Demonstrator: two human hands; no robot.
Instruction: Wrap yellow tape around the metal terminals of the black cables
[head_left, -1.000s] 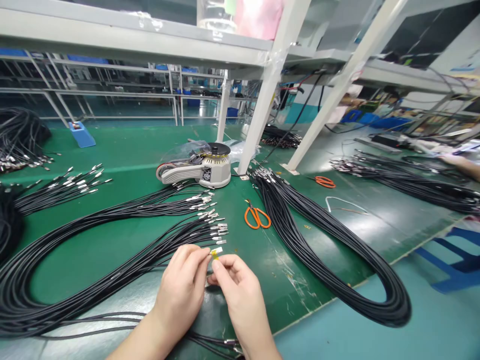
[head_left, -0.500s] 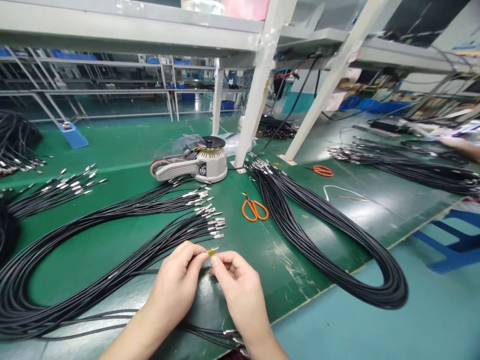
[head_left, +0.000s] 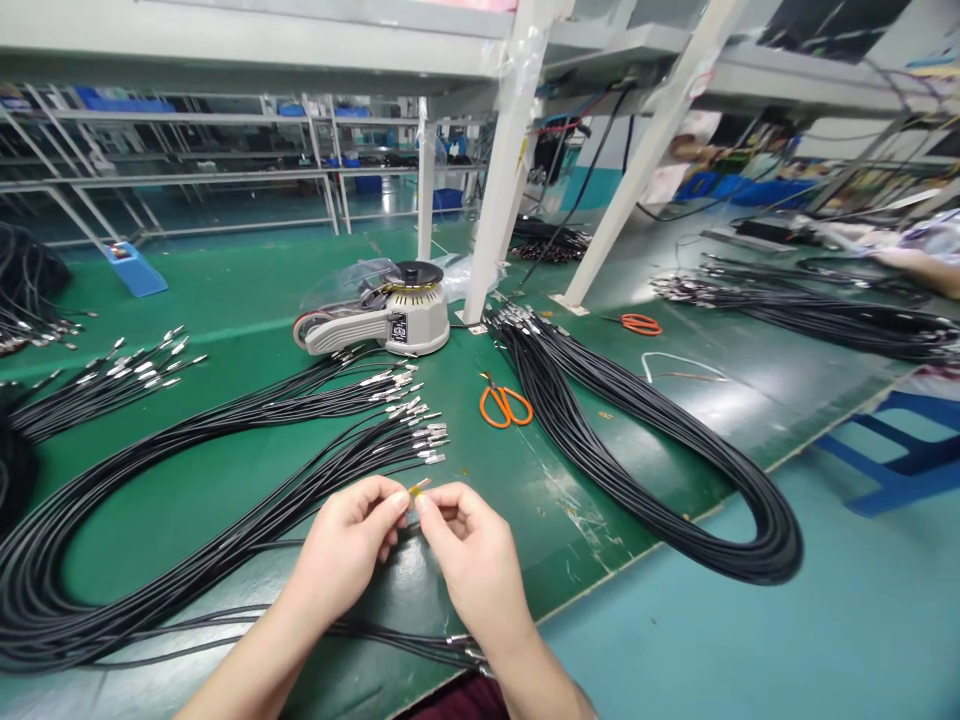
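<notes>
My left hand [head_left: 352, 540] pinches a black cable [head_left: 281, 545] close to its end, thumb against forefinger. A small piece of yellow tape [head_left: 415, 491] sits at that end, and a thin metallic tip pokes out beyond it. From the other side my right hand [head_left: 472, 550] has thumb and forefinger closed on the tape. Whether the tape goes fully round the cable is too small to tell. Just beyond my hands lie the metal-tipped ends of a looped cable bundle [head_left: 375, 445]. Several more cables [head_left: 397, 640] pass beneath my wrists.
A round tape dispenser [head_left: 416, 318] stands behind the bundle. Orange-handled scissors [head_left: 506, 407] lie right of centre, beside another looped cable bundle [head_left: 675, 480] overhanging the table edge. White posts [head_left: 491, 200] rise from the green table [head_left: 555, 560]. A blue stool [head_left: 900, 450] and another person's arm [head_left: 926, 268] are at right.
Both hands stay together at the cable end, the left fingers shifting slightly at the tape. The whole view has moved a little; the other things lie as before.
</notes>
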